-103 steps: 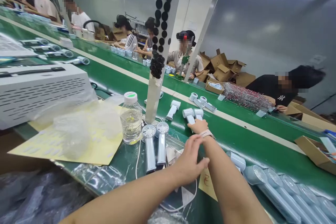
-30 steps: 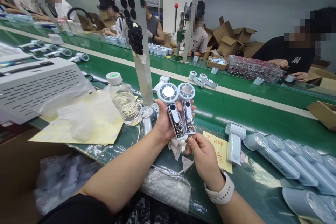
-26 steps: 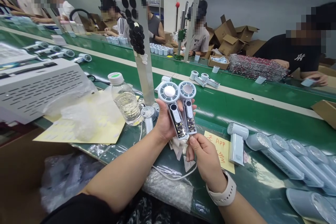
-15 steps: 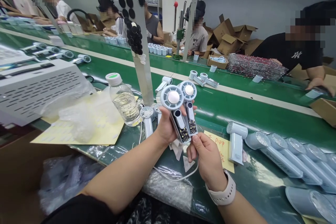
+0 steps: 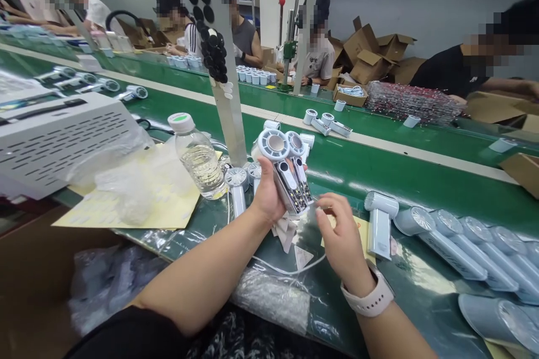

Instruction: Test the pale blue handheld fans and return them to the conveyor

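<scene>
My left hand (image 5: 266, 197) is closed around the handles of two pale blue handheld fans (image 5: 284, 170), held upright side by side. Their open backs face me and show circuit boards. My right hand (image 5: 342, 236), with a white watch (image 5: 372, 299) on the wrist, hovers just right of the fans' lower ends. Its fingers are curled and pinched together; what they hold I cannot make out. A white cable (image 5: 281, 270) lies on the bench below both hands.
A water bottle (image 5: 197, 158), yellow sheet (image 5: 126, 210) with plastic bags and a white vented box (image 5: 63, 136) sit to the left. A metal post (image 5: 229, 102) carries black discs. Several finished fans (image 5: 455, 248) lie at right. Other people work beyond the green conveyor (image 5: 379, 171).
My right hand has come off the bottom of the two fans and moved a little right. My left hand has lowered and tilted the fans slightly.
</scene>
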`<action>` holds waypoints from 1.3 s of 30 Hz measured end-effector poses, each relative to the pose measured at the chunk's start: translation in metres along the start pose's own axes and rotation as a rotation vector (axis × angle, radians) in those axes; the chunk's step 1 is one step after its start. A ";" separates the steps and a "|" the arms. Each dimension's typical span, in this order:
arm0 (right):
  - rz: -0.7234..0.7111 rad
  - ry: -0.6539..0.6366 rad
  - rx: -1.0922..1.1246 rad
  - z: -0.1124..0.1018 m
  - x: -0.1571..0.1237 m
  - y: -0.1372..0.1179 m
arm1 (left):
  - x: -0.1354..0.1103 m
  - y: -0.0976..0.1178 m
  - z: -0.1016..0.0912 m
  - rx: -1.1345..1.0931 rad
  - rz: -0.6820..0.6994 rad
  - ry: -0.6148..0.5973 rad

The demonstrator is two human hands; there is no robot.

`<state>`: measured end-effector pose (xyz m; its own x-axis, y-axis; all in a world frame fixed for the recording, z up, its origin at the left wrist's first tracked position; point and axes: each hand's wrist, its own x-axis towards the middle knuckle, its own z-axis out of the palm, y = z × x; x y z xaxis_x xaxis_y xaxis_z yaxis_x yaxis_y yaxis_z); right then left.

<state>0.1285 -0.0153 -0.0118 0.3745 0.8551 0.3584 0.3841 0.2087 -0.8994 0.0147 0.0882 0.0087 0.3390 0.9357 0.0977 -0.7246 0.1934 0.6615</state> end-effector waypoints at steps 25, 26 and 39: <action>0.439 -0.431 0.705 -0.018 0.012 -0.010 | -0.019 -0.030 -0.007 0.102 -0.598 -0.580; 0.440 -0.432 0.720 -0.018 0.012 -0.011 | -0.019 -0.029 -0.008 0.094 -0.606 -0.585; 0.422 -0.399 0.696 -0.014 0.011 -0.007 | -0.019 -0.029 -0.004 0.153 -0.614 -0.535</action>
<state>0.1418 -0.0145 0.0020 -0.0015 0.9995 -0.0318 -0.3642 -0.0302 -0.9308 0.0266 0.0656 -0.0154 0.9155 0.4024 0.0016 -0.2411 0.5453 0.8029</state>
